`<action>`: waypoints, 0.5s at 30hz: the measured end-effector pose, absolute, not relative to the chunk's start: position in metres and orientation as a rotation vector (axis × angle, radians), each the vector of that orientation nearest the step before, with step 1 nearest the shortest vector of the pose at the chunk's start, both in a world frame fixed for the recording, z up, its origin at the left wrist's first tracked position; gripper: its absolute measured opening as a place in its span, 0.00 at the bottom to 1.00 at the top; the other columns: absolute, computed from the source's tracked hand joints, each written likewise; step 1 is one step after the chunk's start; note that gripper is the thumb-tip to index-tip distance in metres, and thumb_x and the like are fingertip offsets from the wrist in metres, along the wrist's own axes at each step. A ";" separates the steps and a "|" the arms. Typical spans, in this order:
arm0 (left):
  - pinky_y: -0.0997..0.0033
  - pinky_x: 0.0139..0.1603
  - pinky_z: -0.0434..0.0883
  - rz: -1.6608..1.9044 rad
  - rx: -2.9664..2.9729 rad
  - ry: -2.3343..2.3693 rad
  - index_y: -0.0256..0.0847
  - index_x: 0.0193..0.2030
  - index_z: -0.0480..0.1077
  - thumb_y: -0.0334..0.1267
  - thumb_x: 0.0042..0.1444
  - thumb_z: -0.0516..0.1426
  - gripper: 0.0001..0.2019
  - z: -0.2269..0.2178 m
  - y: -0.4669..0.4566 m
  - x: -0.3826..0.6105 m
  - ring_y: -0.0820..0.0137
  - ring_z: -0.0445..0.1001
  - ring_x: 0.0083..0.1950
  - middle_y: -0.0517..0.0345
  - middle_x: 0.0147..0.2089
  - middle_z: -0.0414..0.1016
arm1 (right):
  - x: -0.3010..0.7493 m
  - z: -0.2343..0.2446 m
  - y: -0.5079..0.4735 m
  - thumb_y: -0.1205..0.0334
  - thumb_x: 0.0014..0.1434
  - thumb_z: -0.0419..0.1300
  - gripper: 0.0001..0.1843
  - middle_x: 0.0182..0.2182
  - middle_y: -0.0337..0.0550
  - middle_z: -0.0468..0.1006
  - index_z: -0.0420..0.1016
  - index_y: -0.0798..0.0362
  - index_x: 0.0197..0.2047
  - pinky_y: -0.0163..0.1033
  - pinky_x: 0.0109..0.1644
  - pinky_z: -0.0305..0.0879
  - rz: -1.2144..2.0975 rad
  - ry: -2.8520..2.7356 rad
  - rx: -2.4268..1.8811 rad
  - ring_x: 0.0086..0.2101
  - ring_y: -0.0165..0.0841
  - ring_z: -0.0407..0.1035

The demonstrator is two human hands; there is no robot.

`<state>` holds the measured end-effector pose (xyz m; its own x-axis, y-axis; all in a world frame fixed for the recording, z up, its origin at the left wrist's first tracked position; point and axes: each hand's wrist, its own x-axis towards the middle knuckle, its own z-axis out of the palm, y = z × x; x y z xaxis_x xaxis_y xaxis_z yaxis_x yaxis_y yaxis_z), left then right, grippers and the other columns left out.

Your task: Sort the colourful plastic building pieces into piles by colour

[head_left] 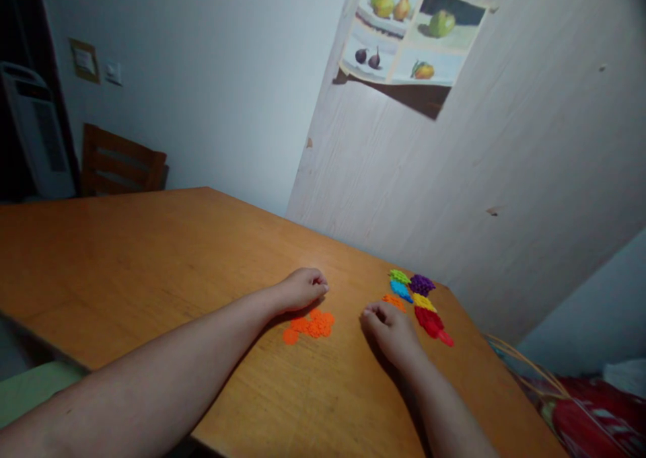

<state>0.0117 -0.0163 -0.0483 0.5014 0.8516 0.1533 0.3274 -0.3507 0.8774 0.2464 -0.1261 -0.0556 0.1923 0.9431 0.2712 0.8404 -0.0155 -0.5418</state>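
Note:
My left hand rests over the table with its fingers curled in; whatever they may hold is hidden. Just in front of its wrist, towards me, lies a loose heap of small flat orange pieces, with a round one at its left end. My right hand is closed too, thumb against the fingers, and I cannot make out anything in it. Close beyond it is a smaller orange pile. Around that lie green, blue, purple, yellow and red piles of small pieces.
The wooden table meets the wall along its far edge. A wooden chair stands at the far left. Fruit pictures hang on the wall. Beyond the right edge are red bags; a pale green seat shows at lower left.

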 end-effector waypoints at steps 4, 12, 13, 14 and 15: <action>0.74 0.29 0.60 0.783 1.945 0.960 0.37 0.34 0.74 0.41 0.53 0.57 0.10 -0.049 -0.015 0.011 0.72 0.66 0.29 0.58 0.28 0.72 | 0.198 -0.046 -0.136 0.52 0.64 0.57 0.19 0.40 0.45 0.76 0.78 0.47 0.55 0.39 0.46 0.64 0.218 -2.025 -1.704 0.41 0.36 0.71; 0.73 0.27 0.59 0.726 2.004 0.940 0.36 0.33 0.74 0.41 0.53 0.55 0.10 -0.049 -0.016 0.008 0.72 0.64 0.27 0.58 0.27 0.71 | 0.186 -0.044 -0.140 0.51 0.64 0.60 0.18 0.38 0.44 0.73 0.80 0.44 0.54 0.39 0.45 0.63 0.251 -2.124 -1.757 0.40 0.36 0.70; 0.74 0.27 0.59 0.713 2.015 0.950 0.36 0.32 0.73 0.41 0.54 0.55 0.10 -0.047 -0.017 0.008 0.72 0.64 0.27 0.58 0.27 0.71 | 0.188 -0.046 -0.139 0.52 0.63 0.60 0.17 0.38 0.44 0.73 0.81 0.45 0.53 0.39 0.44 0.63 0.266 -2.100 -1.758 0.39 0.36 0.70; 0.74 0.26 0.59 0.692 2.032 0.969 0.37 0.32 0.73 0.40 0.54 0.54 0.10 -0.044 -0.018 0.006 0.72 0.64 0.27 0.58 0.26 0.71 | 0.190 -0.047 -0.138 0.53 0.63 0.60 0.16 0.37 0.44 0.73 0.82 0.46 0.51 0.39 0.44 0.63 0.282 -2.079 -1.750 0.39 0.36 0.70; 0.74 0.26 0.58 0.663 2.056 1.001 0.37 0.31 0.73 0.40 0.53 0.55 0.09 -0.040 -0.019 0.004 0.72 0.65 0.27 0.57 0.26 0.71 | 0.193 -0.048 -0.136 0.53 0.63 0.60 0.15 0.37 0.44 0.74 0.82 0.48 0.48 0.39 0.44 0.63 0.302 -2.059 -1.731 0.39 0.36 0.70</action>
